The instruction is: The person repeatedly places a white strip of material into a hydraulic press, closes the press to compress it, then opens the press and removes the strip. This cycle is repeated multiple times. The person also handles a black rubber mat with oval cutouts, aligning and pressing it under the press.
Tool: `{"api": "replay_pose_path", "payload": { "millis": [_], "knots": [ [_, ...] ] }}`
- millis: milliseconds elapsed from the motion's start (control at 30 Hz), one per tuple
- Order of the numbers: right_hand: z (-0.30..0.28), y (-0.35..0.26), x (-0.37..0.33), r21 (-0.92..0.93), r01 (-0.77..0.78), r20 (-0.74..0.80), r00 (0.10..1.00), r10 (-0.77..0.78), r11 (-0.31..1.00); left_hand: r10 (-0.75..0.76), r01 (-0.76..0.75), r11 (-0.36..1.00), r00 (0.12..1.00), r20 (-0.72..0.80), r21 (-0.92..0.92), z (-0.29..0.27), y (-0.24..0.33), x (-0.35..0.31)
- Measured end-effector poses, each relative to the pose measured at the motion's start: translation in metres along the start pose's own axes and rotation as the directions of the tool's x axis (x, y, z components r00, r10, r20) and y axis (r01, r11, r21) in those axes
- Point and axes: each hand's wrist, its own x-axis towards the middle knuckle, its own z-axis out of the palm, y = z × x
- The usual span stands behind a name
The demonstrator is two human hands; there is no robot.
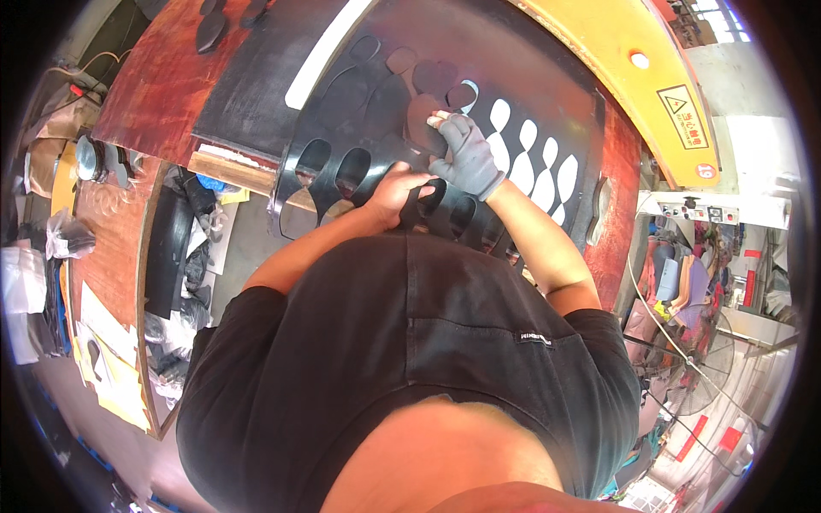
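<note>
A black sheet [299, 190] with rows of sole-shaped holes hangs over the near edge of the dark work board, close to my body. My bare left hand [395, 195] is closed on the sheet's near part, beside one of the holes. Just right of it, my right hand [469, 158] wears a grey glove with bare fingertips showing. Its fingers are bent around the edge of a dark brown sole-shaped piece [421, 124]; part of the grip is hidden. White sole-shaped openings [523, 171] show to the right of the glove.
A yellow machine beam [616, 60] crosses the far right, over the reddish table [620, 145]. A white strip [329, 51] lies across the board's left side. Loose black soles [211, 30] rest far left. A wooden side table [111, 248] stands at left, with papers and plastic around.
</note>
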Motion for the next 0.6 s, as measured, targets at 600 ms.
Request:
{"api": "replay_pose_path", "payload": {
  "millis": [600],
  "knots": [
    [-0.115,0.092,0.167,0.694,-0.053,-0.492,0.692,0.528,0.718,-0.037,0.063,0.953,0.995,-0.09,0.297,0.007,0.02,-0.032]
  ]
}}
